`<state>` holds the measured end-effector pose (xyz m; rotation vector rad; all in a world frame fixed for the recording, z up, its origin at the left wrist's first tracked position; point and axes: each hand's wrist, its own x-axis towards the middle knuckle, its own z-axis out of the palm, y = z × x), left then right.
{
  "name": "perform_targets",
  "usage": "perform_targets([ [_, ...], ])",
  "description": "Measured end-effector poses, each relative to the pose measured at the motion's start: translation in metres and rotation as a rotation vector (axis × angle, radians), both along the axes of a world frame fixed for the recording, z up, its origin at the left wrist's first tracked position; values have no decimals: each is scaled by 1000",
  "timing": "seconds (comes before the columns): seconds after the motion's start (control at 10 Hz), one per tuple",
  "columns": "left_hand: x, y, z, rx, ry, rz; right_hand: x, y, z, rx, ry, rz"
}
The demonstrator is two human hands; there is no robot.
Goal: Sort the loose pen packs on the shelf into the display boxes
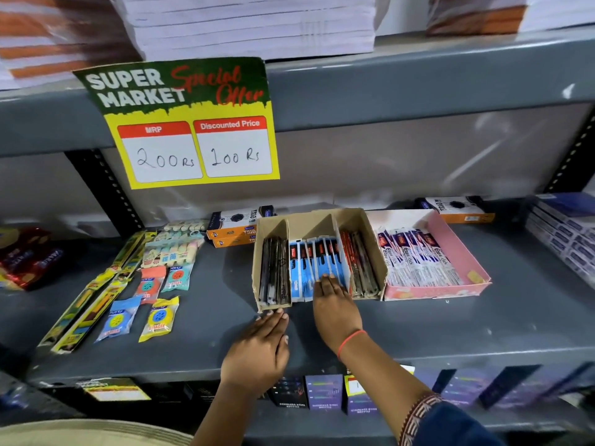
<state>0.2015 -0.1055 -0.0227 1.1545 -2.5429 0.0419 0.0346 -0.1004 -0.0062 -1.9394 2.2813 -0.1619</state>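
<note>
A brown cardboard display box with three compartments stands mid-shelf: black pen packs on the left, blue pen packs in the middle, red pen packs on the right. My right hand lies flat, fingertips pressing on the near ends of the blue packs. My left hand rests flat on the shelf, fingertips at the box's front left corner, holding nothing. A pink display box to the right holds white-and-purple pen packs.
Left of the boxes lie sharpener packs, eraser packs and long yellow packs. Orange-and-black boxes sit behind. A price sign hangs from the upper shelf. Blue boxes are stacked far right.
</note>
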Motion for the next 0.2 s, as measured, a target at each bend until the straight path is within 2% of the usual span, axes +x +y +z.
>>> perform_targets([
  [0.2,-4,3,1,-35,-26,14,1,15,2,-19,21,59],
])
